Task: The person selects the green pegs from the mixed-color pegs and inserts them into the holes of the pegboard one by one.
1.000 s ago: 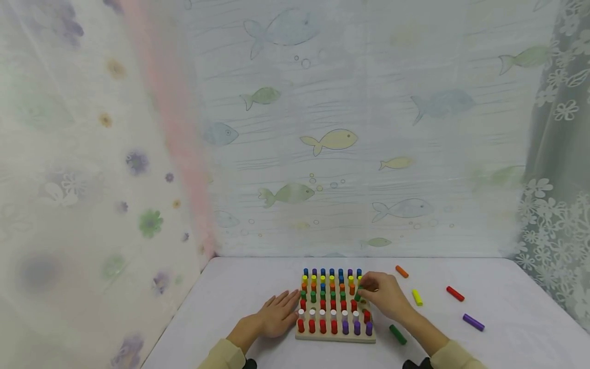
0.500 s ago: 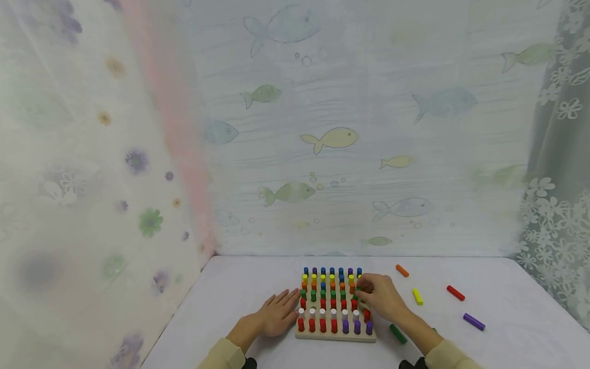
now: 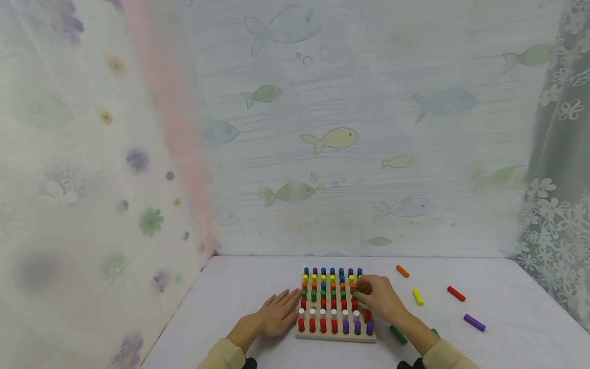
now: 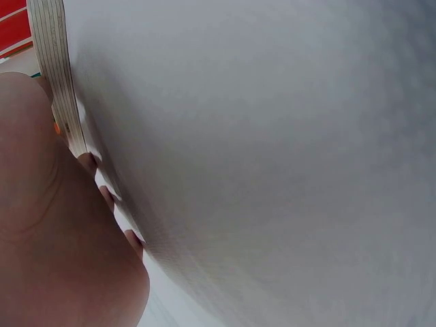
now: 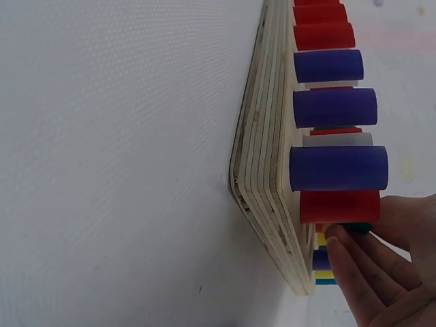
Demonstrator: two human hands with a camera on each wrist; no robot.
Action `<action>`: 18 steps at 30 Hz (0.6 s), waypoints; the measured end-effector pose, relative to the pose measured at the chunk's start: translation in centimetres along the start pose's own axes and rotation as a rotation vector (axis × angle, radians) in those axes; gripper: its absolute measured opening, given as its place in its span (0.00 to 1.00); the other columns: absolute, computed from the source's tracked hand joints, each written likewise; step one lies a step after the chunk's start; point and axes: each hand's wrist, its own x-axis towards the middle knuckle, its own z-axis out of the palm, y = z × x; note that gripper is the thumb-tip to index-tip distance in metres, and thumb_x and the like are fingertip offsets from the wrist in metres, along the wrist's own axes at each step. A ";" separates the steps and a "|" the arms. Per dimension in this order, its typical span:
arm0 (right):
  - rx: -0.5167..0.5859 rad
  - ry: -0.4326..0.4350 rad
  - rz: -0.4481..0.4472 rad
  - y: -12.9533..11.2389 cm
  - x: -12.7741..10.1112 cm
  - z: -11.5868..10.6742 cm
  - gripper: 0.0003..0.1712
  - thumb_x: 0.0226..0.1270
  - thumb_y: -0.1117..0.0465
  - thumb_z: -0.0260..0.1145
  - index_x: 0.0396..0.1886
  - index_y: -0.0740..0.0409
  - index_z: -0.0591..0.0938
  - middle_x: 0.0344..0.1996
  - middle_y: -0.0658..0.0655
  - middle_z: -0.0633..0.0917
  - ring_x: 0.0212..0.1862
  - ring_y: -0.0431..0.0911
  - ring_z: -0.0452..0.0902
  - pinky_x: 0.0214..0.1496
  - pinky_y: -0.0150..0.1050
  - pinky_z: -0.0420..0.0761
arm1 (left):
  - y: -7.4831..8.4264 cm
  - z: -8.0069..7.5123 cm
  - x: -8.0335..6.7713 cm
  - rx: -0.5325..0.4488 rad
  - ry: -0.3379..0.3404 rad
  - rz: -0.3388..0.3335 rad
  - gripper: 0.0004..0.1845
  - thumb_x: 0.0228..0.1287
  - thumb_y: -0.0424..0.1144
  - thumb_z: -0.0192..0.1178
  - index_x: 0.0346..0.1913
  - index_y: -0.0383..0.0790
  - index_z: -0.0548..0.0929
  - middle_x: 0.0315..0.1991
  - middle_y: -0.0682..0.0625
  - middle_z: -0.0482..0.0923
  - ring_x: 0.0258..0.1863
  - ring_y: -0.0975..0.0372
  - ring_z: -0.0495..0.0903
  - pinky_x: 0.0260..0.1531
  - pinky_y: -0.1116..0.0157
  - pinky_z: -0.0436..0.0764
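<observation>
A wooden pegboard stands near the table's front, filled with rows of blue, yellow, orange, green, red, white and purple pegs. My right hand reaches over the board's right side and pinches a green peg at the right column. In the right wrist view the fingertips close round the green peg beside the pegboard. My left hand lies flat on the table, fingers straight, touching the board's left edge. The left wrist view shows that left hand against the pegboard.
Loose pegs lie on the white table right of the board: orange, yellow, red, purple and green. Patterned curtains close in the back and both sides.
My right hand has shifted slightly left and away over the board's right column with the green peg. The left hand has stayed put.
</observation>
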 end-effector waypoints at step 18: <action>0.008 -0.094 -0.047 0.4 0.0 -0.4 0.08 0.70 0.66 0.69 0.46 0.64 0.88 0.37 0.51 0.89 0.36 0.41 0.82 0.38 0.31 0.84 | 1.1 -0.9 -0.5 0.010 -0.032 -0.022 0.35 0.82 0.58 0.39 0.82 0.45 0.54 0.82 0.51 0.52 0.81 0.50 0.51 0.77 0.41 0.50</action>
